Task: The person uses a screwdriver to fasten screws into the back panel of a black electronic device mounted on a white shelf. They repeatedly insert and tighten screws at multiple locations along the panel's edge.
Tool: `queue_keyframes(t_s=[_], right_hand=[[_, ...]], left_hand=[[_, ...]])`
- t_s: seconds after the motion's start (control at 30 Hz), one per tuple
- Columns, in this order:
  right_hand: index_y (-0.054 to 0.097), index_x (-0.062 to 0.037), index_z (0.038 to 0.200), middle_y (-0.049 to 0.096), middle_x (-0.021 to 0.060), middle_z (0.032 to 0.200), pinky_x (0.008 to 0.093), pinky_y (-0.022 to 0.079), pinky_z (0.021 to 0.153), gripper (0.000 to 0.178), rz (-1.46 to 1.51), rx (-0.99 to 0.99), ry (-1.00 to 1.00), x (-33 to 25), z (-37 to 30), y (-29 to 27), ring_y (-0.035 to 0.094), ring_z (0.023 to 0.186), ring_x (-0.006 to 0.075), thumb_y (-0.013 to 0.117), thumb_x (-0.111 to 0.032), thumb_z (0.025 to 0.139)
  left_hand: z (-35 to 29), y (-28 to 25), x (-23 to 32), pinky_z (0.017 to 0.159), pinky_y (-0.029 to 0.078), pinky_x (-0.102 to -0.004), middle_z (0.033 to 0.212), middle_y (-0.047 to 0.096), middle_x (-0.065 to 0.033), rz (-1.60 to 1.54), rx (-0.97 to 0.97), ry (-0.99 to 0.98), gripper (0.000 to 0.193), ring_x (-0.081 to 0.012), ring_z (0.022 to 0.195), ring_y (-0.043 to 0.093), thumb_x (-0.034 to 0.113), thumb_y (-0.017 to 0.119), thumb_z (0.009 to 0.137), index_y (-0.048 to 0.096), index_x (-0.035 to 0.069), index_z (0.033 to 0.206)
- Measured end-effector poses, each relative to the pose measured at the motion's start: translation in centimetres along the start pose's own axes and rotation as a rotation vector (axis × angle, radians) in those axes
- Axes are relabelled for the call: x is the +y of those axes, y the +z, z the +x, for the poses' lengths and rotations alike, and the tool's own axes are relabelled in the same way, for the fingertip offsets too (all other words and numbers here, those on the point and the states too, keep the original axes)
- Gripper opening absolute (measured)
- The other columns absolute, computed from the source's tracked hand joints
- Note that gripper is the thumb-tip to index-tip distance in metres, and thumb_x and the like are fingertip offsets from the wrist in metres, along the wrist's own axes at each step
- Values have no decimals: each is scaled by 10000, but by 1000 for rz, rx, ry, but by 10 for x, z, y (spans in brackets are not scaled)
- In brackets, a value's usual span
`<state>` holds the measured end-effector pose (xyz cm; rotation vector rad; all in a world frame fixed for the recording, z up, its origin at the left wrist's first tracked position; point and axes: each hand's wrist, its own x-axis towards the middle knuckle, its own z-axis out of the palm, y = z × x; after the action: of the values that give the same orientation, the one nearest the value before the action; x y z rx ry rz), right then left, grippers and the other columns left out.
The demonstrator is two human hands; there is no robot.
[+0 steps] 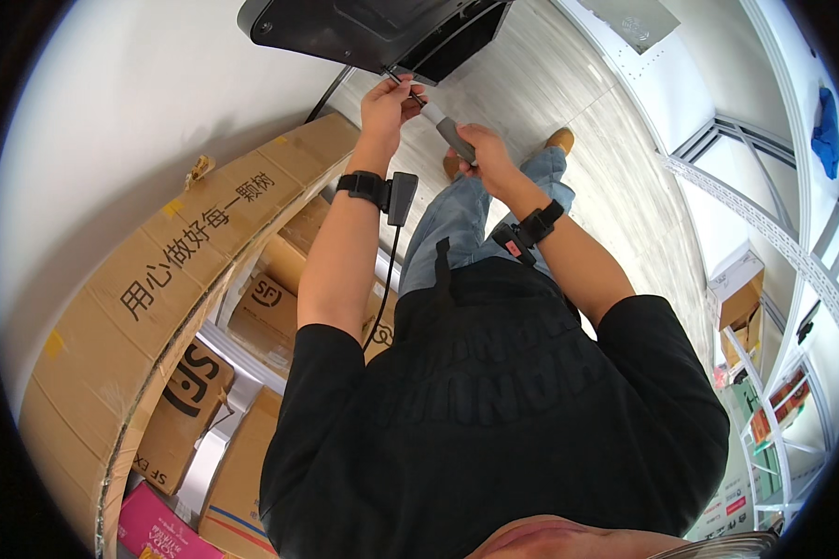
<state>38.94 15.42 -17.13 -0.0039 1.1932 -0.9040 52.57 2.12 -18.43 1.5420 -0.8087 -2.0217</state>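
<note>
A black plastic panel [345, 33], part of a larger dark appliance, juts in at the top. Against its lower edge comes the thin dark shaft of what looks like a screwdriver [448, 133] with a thick grey handle and a pale collar. My right hand [490, 160] is wrapped round the handle's rear end. My left hand [389, 107] pinches the slim shaft just below the panel's edge. Whether the tip sits in a screw is too small to tell. Both wrists wear black straps with small devices, and a cable hangs from the left one.
A long flattened cardboard sheet [172, 252] leans along the left, beside shelves holding several cardboard boxes [270, 321]. A black cable [329, 93] runs by the wall under the appliance. White metal frames [746, 200] stand at the right, with an open carton [741, 307] among them.
</note>
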Motion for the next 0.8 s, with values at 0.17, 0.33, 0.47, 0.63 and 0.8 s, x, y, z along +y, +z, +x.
queue_keyframes(t_s=[0.17,0.33,0.47,0.63,0.8], right_hand=[[484,-52,1101,590,61,830,232,399,557,378,-202,147,-241,13,1,4,511,617,101,634,-286,845],[498,-40,1096,605,70,866,255,426,572,332,-455,195,-446,27,9,-5,518,608,104,611,-258,871],[548,-33,1062,617,66,836,261,432,561,311,-111,63,-146,16,3,-4,517,580,105,543,-306,914],[560,-16,1093,600,77,748,258,412,488,363,-62,106,-106,10,5,-6,520,550,111,528,-330,912],[551,-10,1091,590,85,781,276,441,529,360,-228,212,-343,5,0,3,549,584,135,569,-312,895]], left_hand=[[5,2,-2,663,475,-264,881,662,-58,81,78,11,78,-140,731,621,142,573,904,581,73,938],[6,5,-2,624,476,-250,881,667,-55,106,174,-56,80,-122,658,599,149,605,885,576,79,911],[3,1,1,642,467,-248,940,659,-61,39,68,-68,118,-125,709,597,181,547,921,569,76,969],[-5,2,10,695,456,-263,1010,647,-68,28,-37,-92,159,-138,795,602,213,500,948,559,82,1014],[2,1,7,639,443,-248,930,673,-62,182,120,-85,154,-129,735,618,214,578,904,581,68,954]])
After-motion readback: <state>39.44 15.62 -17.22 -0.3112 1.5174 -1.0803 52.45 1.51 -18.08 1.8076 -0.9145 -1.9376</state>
